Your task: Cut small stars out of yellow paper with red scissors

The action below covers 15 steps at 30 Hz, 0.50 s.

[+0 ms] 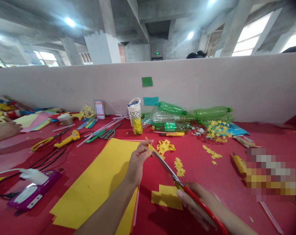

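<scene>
My left hand [137,164] pinches a small piece of yellow paper [150,147] above the red table. In my right hand [199,202] is a pair of scissors [171,173] with red handles, its blades pointing up and left to the paper piece. Whether the blades are parted I cannot tell. Beneath my left forearm lies a stack of large yellow paper sheets [96,179]. A smaller cut yellow sheet [169,197] rests below the scissors. Yellow paper scraps [165,147] and a cluster of small yellow paper stars [179,167] lie just beyond the blades.
Green plastic bottles [211,112] lie along the white partition [64,85], beside a white cup [134,112]. A yellow glue gun [67,138], yellow-handled scissors [43,143] and a purple power strip [35,192] with cables occupy the left. Another person's hand [6,130] is at the far left.
</scene>
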Available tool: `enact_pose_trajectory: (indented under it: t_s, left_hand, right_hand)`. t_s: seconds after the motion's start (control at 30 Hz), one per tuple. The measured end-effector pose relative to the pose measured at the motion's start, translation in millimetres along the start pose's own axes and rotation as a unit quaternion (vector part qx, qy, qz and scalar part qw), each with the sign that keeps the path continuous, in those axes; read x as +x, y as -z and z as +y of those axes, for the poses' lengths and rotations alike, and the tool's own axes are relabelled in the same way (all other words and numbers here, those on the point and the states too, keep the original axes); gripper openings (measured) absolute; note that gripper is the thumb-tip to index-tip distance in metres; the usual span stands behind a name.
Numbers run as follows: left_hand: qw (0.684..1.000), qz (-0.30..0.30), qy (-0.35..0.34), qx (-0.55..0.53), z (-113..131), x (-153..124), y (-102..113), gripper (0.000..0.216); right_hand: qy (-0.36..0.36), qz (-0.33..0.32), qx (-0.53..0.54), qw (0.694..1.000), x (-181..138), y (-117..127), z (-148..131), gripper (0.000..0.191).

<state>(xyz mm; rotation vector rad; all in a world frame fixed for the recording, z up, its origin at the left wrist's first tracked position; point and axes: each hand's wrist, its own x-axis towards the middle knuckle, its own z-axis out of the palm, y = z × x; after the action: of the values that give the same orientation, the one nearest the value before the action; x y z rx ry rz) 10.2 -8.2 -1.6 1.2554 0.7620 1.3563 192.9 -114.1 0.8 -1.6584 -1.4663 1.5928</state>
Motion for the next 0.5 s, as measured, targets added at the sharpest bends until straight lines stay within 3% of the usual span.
enact_pose_trajectory:
  t_s: [0.13,0.5]
  left_hand:
    - [1.0,-0.001,0.009,-0.014,-1.9,-0.7,-1.4,0.018]
    - [1.0,-0.014,0.017,-0.013,-2.7,-0.7,0.1,0.018]
  right_hand:
    - [0.025,0.004,0.002,1.0,3.1,-1.3,3.5,0.047]
    - [0.008,-0.013,0.047,0.999,5.8,-1.1,9.2,0.048]
